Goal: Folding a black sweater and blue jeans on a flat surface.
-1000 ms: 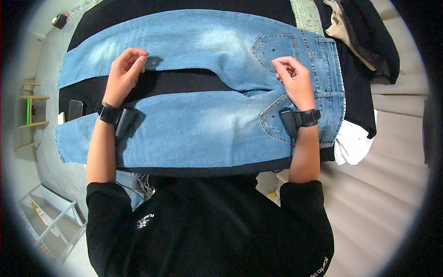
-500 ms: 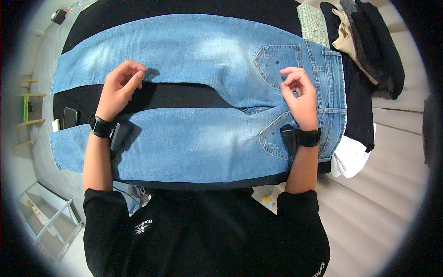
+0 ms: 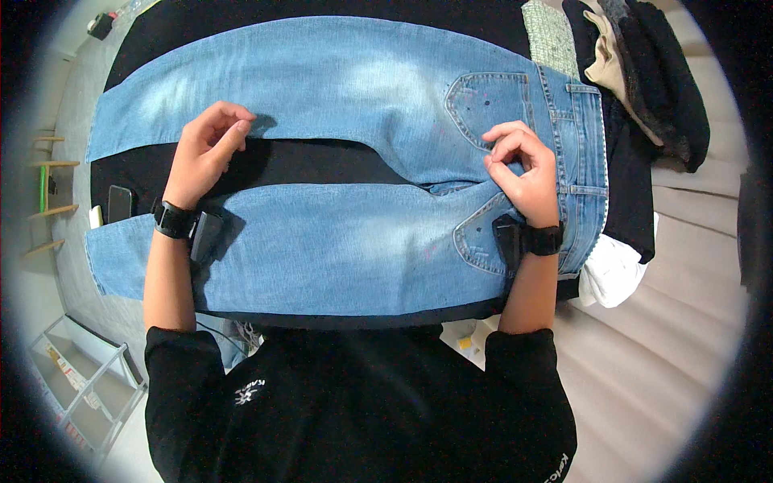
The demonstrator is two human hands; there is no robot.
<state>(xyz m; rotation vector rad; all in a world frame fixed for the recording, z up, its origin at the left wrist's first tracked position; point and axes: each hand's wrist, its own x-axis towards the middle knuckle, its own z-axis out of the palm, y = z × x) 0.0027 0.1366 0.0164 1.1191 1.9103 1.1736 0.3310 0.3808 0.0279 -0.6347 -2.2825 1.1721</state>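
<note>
A pair of faded blue jeans lies flat, back side up, with its legs to the left and its waistband to the right. My left hand is over the gap between the legs, its curled fingertips by the far leg's inner edge, thumb close to the index finger. Beside those fingertips a shadow falls on the denim. My right hand is over the seat between the two back pockets, thumb and index finger meeting in a ring. Nothing shows in either hand's fingers. Black straps with small dark devices circle both wrists.
Under the jeans is a black surface. A phone rests near the left hems. Folded dark clothes, a pale green woven cloth and a white cloth lie about the waistband end. A grey rack stands at lower left.
The thumb and index finger of my right hand have come together into a rounder ring. My left hand has hardly moved, and the jeans lie as before.
</note>
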